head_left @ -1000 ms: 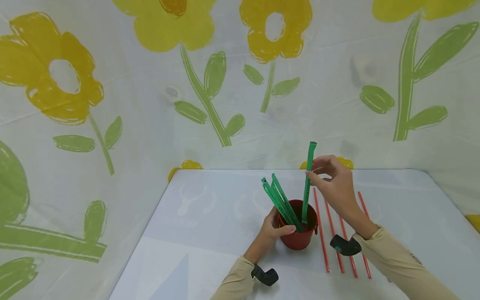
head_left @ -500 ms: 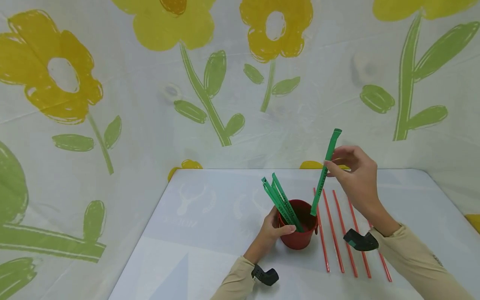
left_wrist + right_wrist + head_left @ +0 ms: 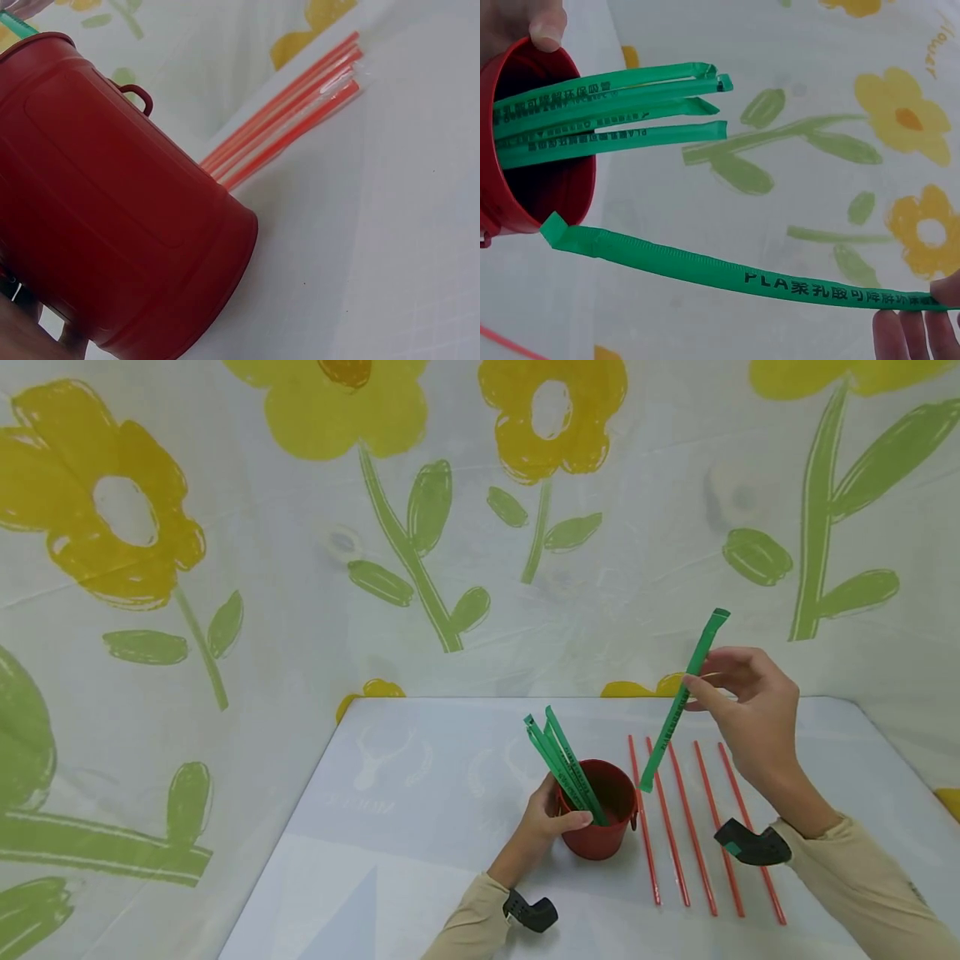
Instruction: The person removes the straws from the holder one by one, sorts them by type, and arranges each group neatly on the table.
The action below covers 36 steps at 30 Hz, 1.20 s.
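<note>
five red straws [image 3: 692,827] lie side by side on the pale worktop [image 3: 435,860], at three o'clock from the red bucket [image 3: 596,846]. the writing we can read best is on the held green straw [image 3: 705,268]: black capitals spelling "pla", then chinese characters, among them 可降解, with the last ones too small for us near the fingertips. four more green straws [image 3: 660,112] stand in the bucket, leaning toward eleven o'clock, with similar dark print. on the flowered cloth [image 3: 645,610] behind, we make out a slanted yellow "flower" at two o'clock in the right wrist view. between nine and ten o'clock from the bucket, a faint antlered emblem [image 3: 370,772] marks the worktop; the letters under it are too pale to read.

the held straw is long, slim and bright green, flattened at its ends, with fine ridges along part of its length. it hangs outside the bucket, tilted toward one o'clock, its lower end just beside the rim; we cannot tell whether they touch. the right hand [image 3: 752,714] pinches it between thumb and fingers. the left hand [image 3: 542,817] grips the bucket at nine o'clock, thumb over the rim.
</note>
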{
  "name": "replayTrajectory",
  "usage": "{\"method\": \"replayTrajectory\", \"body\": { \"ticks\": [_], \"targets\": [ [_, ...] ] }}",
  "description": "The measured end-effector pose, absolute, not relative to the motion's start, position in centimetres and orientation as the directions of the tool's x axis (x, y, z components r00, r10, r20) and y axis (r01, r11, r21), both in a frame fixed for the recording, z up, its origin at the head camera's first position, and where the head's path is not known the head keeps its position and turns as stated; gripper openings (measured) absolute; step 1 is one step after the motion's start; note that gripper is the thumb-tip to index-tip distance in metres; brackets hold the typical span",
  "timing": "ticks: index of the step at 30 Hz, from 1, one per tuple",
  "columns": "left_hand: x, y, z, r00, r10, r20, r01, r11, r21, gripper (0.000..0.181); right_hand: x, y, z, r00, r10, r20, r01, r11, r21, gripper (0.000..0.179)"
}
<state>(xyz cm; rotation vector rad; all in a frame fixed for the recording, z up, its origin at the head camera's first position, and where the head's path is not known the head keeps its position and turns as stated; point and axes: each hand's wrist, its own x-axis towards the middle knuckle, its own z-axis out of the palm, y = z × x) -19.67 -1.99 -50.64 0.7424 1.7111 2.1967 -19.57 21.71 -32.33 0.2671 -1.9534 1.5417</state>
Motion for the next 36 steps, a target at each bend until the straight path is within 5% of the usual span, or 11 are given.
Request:
{"method": "replayTrajectory", "body": {
  "ticks": [36],
  "targets": [
    [-20.1,-1.9,-51.0,-0.829,0.504,0.24,0.119,-0.26,0.958,0.065,-19.2,28.2,-36.2,-0.85,0.328,0.412,-0.277,0.387,-0.88,0.029]
  ]
}}
